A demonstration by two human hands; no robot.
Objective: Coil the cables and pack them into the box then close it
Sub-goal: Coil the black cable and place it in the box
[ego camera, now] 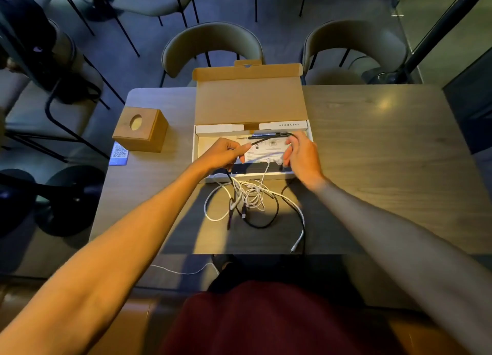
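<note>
**Black cable stretched between two hands over the open box**

Cardboard, brown inside and white outside, makes up the box (196, 148), which sits on the table (372, 154) straight ahead of the person at 12 o'clock. Its lid (250, 101) stands open, tipped away toward 12 o'clock. A printed leaflet (262, 155) lies flat on the box floor.

Both hands are over the box. The left hand (223, 153), at the 9 o'clock side, has its fingers curled round one stretch of a black cable (266, 138). From there the cable runs up and across toward 2 o'clock, where it bends into the right hand (303, 157). That hand's fingers are curled too, with thumb and forefinger pinching the cable at the bend.

A heap of cables (250, 194), white and black tangled together, lies on the table just beside the box's front wall, at 6 o'clock from it. One white strand climbs out of the heap over that wall to the right fingertips; whether they hold it cannot be told.

A wooden block (141, 130) with a round hole on top stands at 9 o'clock of the box, a printed card (119, 154) beside it at 7 o'clock. Chairs (210, 42) stand beyond the table at 12 o'clock.
</note>
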